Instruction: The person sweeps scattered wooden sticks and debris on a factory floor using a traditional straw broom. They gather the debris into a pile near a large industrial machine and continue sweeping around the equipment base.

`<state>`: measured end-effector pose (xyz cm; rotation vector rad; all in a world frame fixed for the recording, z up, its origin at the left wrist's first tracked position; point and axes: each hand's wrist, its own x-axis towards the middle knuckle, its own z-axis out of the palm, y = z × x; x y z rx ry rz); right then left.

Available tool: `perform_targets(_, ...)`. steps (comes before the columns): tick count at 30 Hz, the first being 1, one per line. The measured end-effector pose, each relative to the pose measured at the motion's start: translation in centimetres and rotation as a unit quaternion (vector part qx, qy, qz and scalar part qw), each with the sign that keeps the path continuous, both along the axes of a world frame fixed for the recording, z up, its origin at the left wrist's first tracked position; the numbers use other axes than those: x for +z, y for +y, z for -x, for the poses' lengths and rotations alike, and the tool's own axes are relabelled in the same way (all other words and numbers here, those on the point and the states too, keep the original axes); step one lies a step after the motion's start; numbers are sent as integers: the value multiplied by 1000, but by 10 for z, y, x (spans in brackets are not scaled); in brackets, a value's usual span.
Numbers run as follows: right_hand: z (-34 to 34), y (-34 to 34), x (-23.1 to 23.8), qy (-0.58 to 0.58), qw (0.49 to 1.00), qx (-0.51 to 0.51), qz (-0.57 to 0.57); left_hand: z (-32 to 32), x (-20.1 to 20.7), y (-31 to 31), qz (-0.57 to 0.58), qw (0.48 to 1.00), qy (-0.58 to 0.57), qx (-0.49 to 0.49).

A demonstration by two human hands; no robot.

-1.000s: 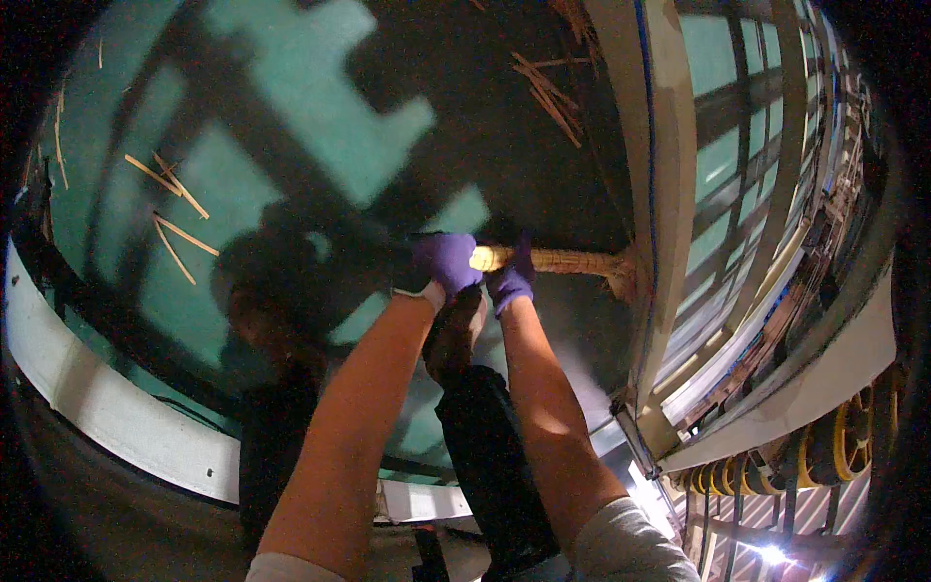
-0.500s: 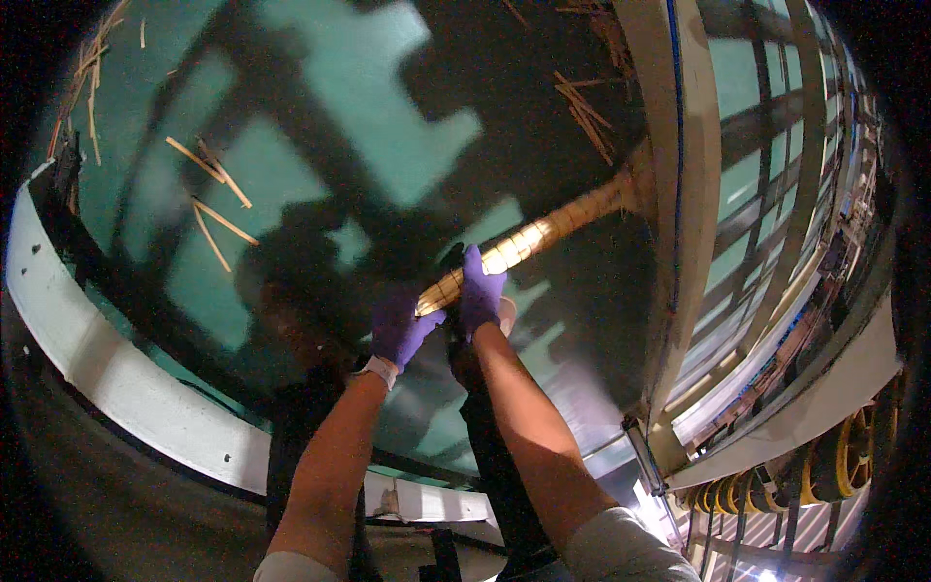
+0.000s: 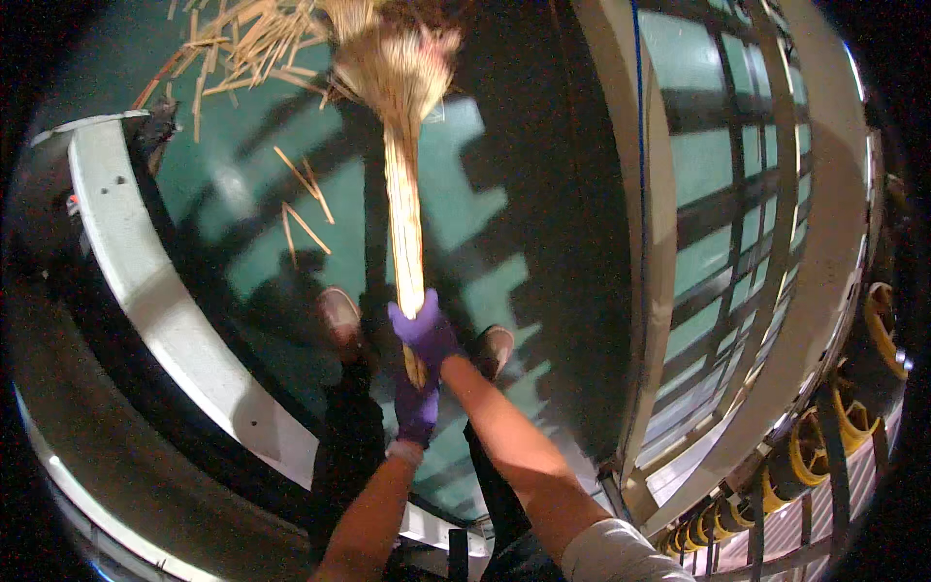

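Note:
A long straw-coloured broom [image 3: 402, 213] of bundled stalks points away from me over the green floor. My right hand [image 3: 428, 332], in a purple glove, is closed around its handle. My left hand [image 3: 417, 412], gloved the same way, is wrapped around the handle's near end, lower down and closer to my body. The broom's flared head [image 3: 393, 68] is beside a heap of thin wooden strips [image 3: 257, 44] at the far left; its tips look blurred. A few loose strips [image 3: 308, 228] lie on the floor left of the handle.
A white metal beam [image 3: 170, 276] curves along my left. On the right stands a beige frame [image 3: 655, 242] with barred openings. Several yellow-rimmed loops [image 3: 805, 446] line the lower right. My shoes [image 3: 339, 318] stand on the green floor, which is striped with shadows.
Both hands have swung the broom from pointing right, toward the beige frame, to pointing straight away from me. The view has shifted too, bringing the strip heap further into sight.

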<state>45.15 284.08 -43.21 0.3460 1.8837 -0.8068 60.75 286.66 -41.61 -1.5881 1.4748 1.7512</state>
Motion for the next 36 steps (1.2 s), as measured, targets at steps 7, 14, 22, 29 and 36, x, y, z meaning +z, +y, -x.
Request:
perform_targets(7,-56,76,95,160,976,135,54,-11,159,9,56,989,-71,-120)
perform_targets(14,40,25,118,-7,988,-140,58,73,202,-51,102,982,25,-158)
perform_targets(22,28,-65,205,-33,992,-76,95,65,277,-105,102,985,108,-92)
perform_targets(29,31,-18,249,-23,932,-332,143,74,316,-138,64,948,215,-228)
perform_targets(36,144,-8,252,-123,926,-340,113,157,308,-118,63,932,284,-217)
